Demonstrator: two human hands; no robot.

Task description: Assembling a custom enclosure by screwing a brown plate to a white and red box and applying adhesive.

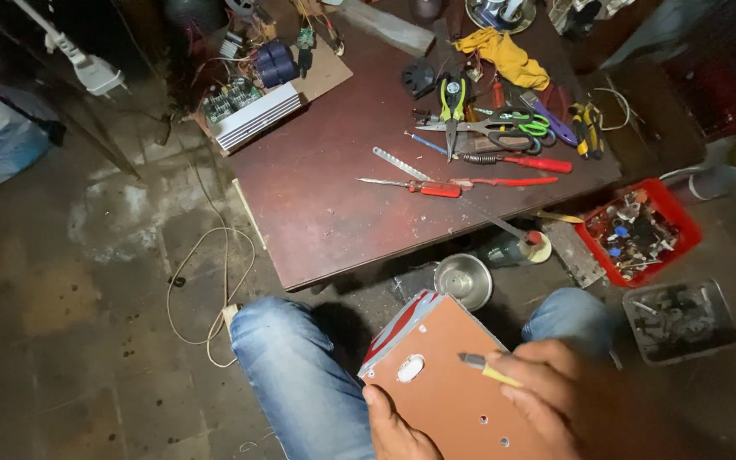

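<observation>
A brown flat-sided box (453, 383) with a red, white and grey striped edge rests on my lap between my jeans-clad knees. A white oval fitting (410, 368) and small holes show on its brown face. My left hand (395, 430) grips the box's near left edge with the thumb on top. My right hand (547, 396) rests on the box's right side and holds a small yellow-handled tool (485, 367), its tip pointing left over the brown face.
A low dark red table (325, 187) ahead carries screwdrivers (423, 186), pliers (451, 98), green scissors (521, 128), a yellow cloth (504, 53) and a circuit board with heatsink (253, 106). On the floor: a metal bowl (463, 279), a red parts tray (641, 232), a clear parts box (679, 319), a white cable (210, 281).
</observation>
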